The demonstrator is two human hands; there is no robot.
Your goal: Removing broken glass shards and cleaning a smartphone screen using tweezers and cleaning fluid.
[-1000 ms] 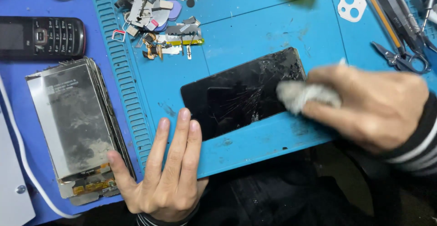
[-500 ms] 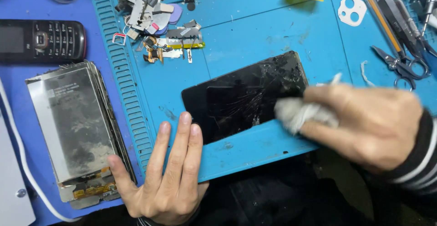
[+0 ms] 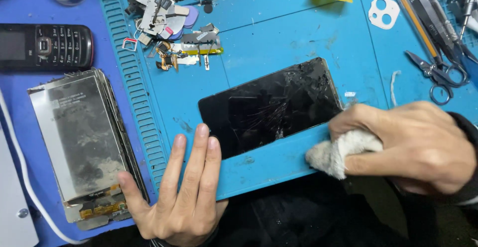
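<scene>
**A:** Where does the risk lie at this bench?

**B:** In the glass. The phone [image 3: 271, 108] lies face up and slanted on the blue mat [image 3: 298, 38], its black screen cracked all over, worst at the upper right corner. The right hand [image 3: 413, 145] is closed around a wad of white cloth [image 3: 334, 152] at the screen's lower right edge. A hard wipe could catch fibres on the breaks, lift splinters, or cut a finger.

**A:** And the other hand?

**B:** The left hand [image 3: 186, 192] rests flat and open, holding nothing, fingertips at the phone's lower left corner, thumb touching the stack of old screens [image 3: 84, 142]. If that brace slips, the phone may slide toward the mat's near edge, which it sits close to.

**A:** Anything else nearby?

**B:** Loose parts [image 3: 169, 33] at the mat's top left, scissors [image 3: 438, 75] to the right, a keypad phone [image 3: 45, 45] off the mat — all apart from the glass, though grit dragged in by the cloth could scratch what is left
</scene>
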